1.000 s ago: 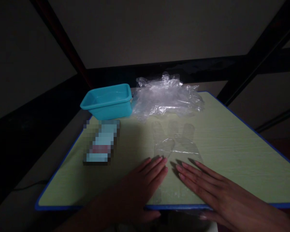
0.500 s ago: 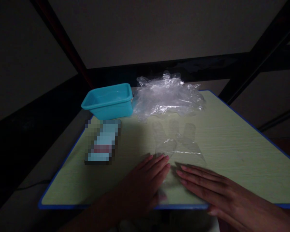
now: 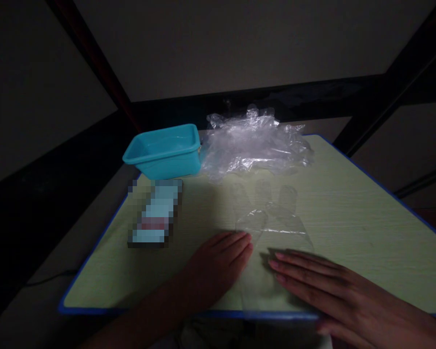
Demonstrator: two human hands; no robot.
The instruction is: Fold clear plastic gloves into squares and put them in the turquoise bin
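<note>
A clear disposable plastic glove (image 3: 281, 225) lies flat on the table, its fingers pointing away from me and its cuff reaching the near edge. My left hand (image 3: 218, 261) rests over the glove's left side with the fingers stretched out together. My right hand (image 3: 323, 286) is laid over the glove's right side, fingers extended and pointing left, the thumb lower near the table edge. Neither hand grips anything. Beyond the single glove sits a crumpled pile of clear plastic gloves (image 3: 256, 143).
The pale wood-grain table (image 3: 352, 218) has a blue edge. At its back left stands a blue plastic basket (image 3: 170, 165), touching the pile's left side. A phone (image 3: 156, 213), blurred out, lies in front of the basket. Dark walls and beams surround the table.
My left hand has shifted slightly left, and its thumb no longer shows. My right hand has moved a little right and down. The glove lies almost as before.
</note>
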